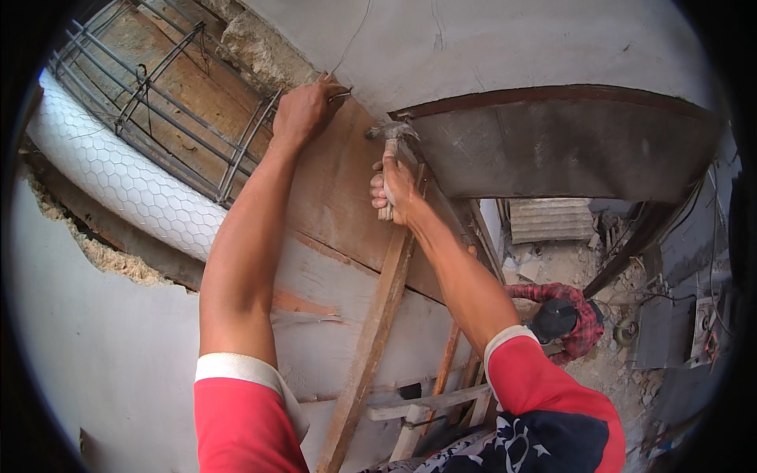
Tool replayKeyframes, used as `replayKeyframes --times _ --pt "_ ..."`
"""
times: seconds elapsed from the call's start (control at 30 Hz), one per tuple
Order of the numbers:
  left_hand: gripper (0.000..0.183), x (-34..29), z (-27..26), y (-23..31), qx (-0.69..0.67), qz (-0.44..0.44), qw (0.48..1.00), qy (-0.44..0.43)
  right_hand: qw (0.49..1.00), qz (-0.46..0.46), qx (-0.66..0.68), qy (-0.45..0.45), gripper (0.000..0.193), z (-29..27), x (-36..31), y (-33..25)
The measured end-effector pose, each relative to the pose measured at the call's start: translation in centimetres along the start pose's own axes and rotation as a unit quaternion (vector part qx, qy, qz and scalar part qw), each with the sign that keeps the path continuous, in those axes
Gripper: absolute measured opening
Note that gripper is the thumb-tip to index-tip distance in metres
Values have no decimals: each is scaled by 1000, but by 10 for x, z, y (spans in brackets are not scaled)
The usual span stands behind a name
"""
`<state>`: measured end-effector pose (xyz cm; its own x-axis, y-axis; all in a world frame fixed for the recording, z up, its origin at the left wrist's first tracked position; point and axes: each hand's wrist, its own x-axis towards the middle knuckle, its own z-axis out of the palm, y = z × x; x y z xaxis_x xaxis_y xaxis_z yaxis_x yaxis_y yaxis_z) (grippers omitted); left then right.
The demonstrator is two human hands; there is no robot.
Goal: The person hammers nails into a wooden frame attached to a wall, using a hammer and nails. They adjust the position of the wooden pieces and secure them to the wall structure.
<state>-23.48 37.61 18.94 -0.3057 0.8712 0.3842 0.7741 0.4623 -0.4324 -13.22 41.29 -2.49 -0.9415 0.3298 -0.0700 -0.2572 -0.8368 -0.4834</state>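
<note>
My right hand (pixel 397 189) is wrapped round the handle of a claw hammer (pixel 391 134), its metal head upward, just in front of a wooden board (pixel 335 185). Farther up and left, my left hand (pixel 303 110) is closed at the board's top edge, by the wall. From its fingertips sticks out a thin metal piece (pixel 342 94); whether it is a nail or wire I cannot tell. Beside my left forearm lies a cage of steel rebar (pixel 169 106) tied with wire. The hammer head is apart from the left hand.
White hexagonal wire mesh (pixel 130 165) runs along the rebar. A long timber prop (pixel 371 355) slants beneath the board. At the lower right, a person in a checked shirt and dark cap (pixel 556 319) is bent over rubble (pixel 623 378). A dark panel (pixel 560 146) spans the upper right.
</note>
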Motion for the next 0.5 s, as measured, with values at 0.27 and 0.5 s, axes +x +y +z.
replayKeyframes --times 0.27,0.5 --pt "29 2 12 -6 -24 64 998 10 993 -110 17 31 37 -4 -26 -24" --pt "28 11 14 1 -17 71 997 18 997 -5 56 61 28 -21 11 23"
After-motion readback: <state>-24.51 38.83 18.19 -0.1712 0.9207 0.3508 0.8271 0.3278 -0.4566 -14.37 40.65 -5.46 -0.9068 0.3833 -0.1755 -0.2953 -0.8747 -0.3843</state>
